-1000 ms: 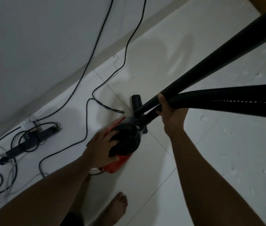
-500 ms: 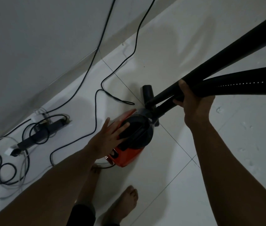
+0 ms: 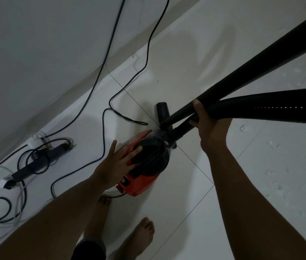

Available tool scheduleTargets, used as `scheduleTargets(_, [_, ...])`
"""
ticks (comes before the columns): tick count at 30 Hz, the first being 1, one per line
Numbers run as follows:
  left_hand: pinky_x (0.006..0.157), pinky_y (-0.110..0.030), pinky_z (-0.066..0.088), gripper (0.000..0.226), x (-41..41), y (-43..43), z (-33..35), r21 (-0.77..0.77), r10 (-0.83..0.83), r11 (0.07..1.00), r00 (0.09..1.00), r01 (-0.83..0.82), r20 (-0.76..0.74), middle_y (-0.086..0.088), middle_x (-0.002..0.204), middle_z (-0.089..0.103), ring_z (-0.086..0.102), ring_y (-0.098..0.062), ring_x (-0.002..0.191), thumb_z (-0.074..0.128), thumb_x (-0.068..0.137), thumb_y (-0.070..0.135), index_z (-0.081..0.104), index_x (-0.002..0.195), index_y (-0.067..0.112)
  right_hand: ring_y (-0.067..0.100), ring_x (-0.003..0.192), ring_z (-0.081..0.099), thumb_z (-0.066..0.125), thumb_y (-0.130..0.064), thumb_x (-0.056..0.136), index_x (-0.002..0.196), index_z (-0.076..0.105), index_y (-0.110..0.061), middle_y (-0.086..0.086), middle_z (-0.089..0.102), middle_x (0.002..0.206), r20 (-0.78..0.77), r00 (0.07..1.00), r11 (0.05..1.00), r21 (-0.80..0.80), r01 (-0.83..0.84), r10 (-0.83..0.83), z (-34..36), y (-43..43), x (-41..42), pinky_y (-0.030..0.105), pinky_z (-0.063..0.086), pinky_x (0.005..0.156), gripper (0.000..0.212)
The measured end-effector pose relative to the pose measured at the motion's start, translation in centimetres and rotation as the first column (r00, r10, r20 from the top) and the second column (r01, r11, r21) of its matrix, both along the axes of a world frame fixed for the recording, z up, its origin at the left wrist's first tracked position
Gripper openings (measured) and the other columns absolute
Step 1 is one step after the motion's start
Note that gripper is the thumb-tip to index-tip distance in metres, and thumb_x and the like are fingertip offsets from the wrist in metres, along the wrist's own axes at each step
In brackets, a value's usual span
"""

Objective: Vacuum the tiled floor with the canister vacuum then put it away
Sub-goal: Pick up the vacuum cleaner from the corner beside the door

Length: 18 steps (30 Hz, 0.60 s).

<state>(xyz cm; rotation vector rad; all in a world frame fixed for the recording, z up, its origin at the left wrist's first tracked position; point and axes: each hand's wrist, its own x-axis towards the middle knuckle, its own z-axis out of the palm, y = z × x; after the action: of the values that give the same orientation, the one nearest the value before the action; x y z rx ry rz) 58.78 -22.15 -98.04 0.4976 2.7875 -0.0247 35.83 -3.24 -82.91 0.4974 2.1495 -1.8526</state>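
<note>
A small red and black canister vacuum (image 3: 144, 177) stands on the white tiled floor (image 3: 195, 212) near the wall. My left hand (image 3: 117, 165) lies on its top with straight, spread fingers. My right hand (image 3: 211, 126) grips the black wand (image 3: 251, 72) and the black hose (image 3: 272, 110) together, just above where they meet the canister. A short black nozzle (image 3: 161, 111) pokes out behind the wand's lower end.
A black power cord (image 3: 103, 132) snakes over the floor from the wall to the canister. A black power strip (image 3: 41, 163) with coiled cables lies at the left by the skirting. My bare foot (image 3: 139, 239) stands just below the canister. Debris specks dot the right tiles.
My left hand's fingers went from curled round the canister's top to straight and spread over it. My right hand keeps its grip on wand and hose. The view shifted slightly.
</note>
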Motion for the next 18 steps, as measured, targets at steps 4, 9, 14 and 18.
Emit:
scheduleTargets(4, [0.112, -0.075, 0.008, 0.108, -0.5, 0.3, 1.3, 0.017, 0.031, 0.999, 0.994, -0.033, 0.105, -0.012, 0.165, 0.016, 0.008, -0.043, 0.149, 0.079, 0.064, 0.064, 0.027, 0.154, 0.036, 0.008, 0.079, 0.067, 0.08, -0.013, 0.082, 0.106, 0.054, -0.014, -0.002, 0.065, 0.095, 0.012, 1.0, 1.0, -0.024, -0.009, 0.01, 0.2, 0.2, 0.0, 0.054, 0.059, 0.08, 0.035])
scheduleTargets(9, [0.105, -0.079, 0.02, 0.12, -0.8, 0.9, 3.2, 0.07, 0.09, 0.991, 0.961, -0.112, 0.263, -0.009, 0.164, 0.021, 0.027, -0.043, 0.145, 0.075, 0.05, 0.079, 0.034, 0.153, 0.033, 0.007, 0.082, 0.067, 0.08, -0.014, 0.082, 0.108, 0.054, -0.014, -0.003, 0.065, 0.097, 0.01, 1.0, 0.999, -0.05, -0.017, 0.017, 0.2, 0.5, 0.0, 0.053, 0.059, 0.082, 0.036])
scheduleTargets(14, [0.095, -0.081, 0.031, 0.083, -2.1, 2.3, 7.0, 0.137, 0.237, 0.943, 0.899, -0.305, 0.368, -0.001, 0.146, 0.053, 0.052, -0.039, 0.131, 0.066, 0.07, 0.071, 0.039, 0.141, 0.037, 0.016, 0.103, 0.066, 0.086, -0.048, 0.067, 0.091, 0.062, -0.038, -0.005, 0.069, 0.102, -0.022, 0.998, 0.997, 0.046, -0.061, 0.062, 0.4, 0.4, 0.4, 0.055, 0.053, 0.093, 0.035])
scheduleTargets(18, [0.114, -0.069, 0.005, 0.054, -4.5, 3.1, 11.7, 0.136, 0.38, 0.845, 0.76, -0.517, 0.528, 0.009, 0.155, 0.037, 0.031, -0.021, 0.145, 0.035, 0.098, 0.058, 0.036, 0.149, 0.039, 0.024, 0.1, 0.066, 0.082, -0.048, 0.072, 0.081, 0.064, -0.05, -0.005, 0.068, 0.095, -0.047, 0.996, 0.991, 0.114, -0.064, 0.069, 1.2, 0.0, 0.6, 0.056, 0.054, 0.088, 0.021])
